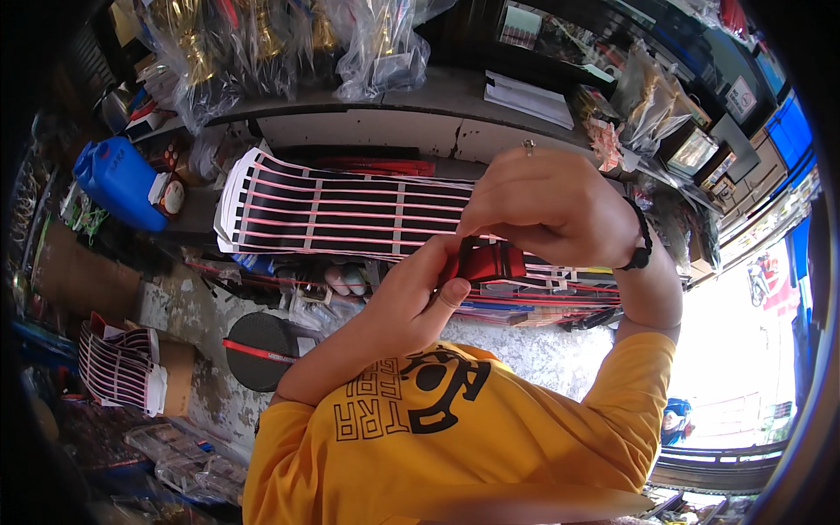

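The left hand (418, 293) is holding a small red and black thing (500, 262), with its thumb and fingers closing around the left end. The right hand (556, 210) is bending over the top of it, and its fingertips are meeting close to the left fingers. I cannot tell if the right fingers are pinching anything, because the hand is hiding them. A black bracelet (644, 247) is circling the right wrist. The person is wearing a yellow shirt (516, 437) with black print.

Just behind the hands, long sheets (354, 206) with black bars and pink lines are lying in a pile. A blue jug (122, 184) is standing to the left of the pile. Farther back, white papers (528, 98) are lying on a ledge (437, 112), and gold trophies (194, 57) are sitting inside clear plastic bags (381, 66). Down on the left, a round dark seat (258, 372) with a red strip is standing on the patchy floor (206, 319). More striped sheets (121, 367) are resting by a brown box (179, 372).
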A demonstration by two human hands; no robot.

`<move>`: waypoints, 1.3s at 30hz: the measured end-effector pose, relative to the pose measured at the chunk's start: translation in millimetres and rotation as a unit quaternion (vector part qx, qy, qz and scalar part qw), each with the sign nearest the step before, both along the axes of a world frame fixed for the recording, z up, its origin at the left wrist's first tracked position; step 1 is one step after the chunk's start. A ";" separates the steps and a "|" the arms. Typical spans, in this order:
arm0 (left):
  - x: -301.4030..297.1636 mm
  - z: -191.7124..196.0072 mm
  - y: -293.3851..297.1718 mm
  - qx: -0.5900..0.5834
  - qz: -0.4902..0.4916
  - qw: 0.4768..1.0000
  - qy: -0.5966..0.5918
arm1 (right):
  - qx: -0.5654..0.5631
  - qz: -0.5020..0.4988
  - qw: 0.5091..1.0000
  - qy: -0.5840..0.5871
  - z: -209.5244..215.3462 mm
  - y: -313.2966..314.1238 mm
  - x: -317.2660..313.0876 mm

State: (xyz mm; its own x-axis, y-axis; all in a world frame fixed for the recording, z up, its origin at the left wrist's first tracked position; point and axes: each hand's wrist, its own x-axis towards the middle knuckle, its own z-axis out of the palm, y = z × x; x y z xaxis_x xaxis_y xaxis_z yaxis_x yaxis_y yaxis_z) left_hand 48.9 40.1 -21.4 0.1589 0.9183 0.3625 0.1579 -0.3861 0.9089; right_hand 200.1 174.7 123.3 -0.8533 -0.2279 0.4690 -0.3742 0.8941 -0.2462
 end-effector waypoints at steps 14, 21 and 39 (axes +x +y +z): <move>9.0 4.0 -12.6 -0.084 -0.024 0.987 -0.134 | -0.106 -0.044 0.992 -0.054 -11.9 12.8 2.3; 10.0 4.0 -16.6 -0.114 -0.040 0.980 -0.160 | -0.120 -0.021 0.991 -0.055 -12.9 13.8 0.6; 23.9 2.9 -19.0 -0.058 0.004 0.985 -0.163 | -0.042 0.048 0.997 -0.035 2.7 12.7 25.2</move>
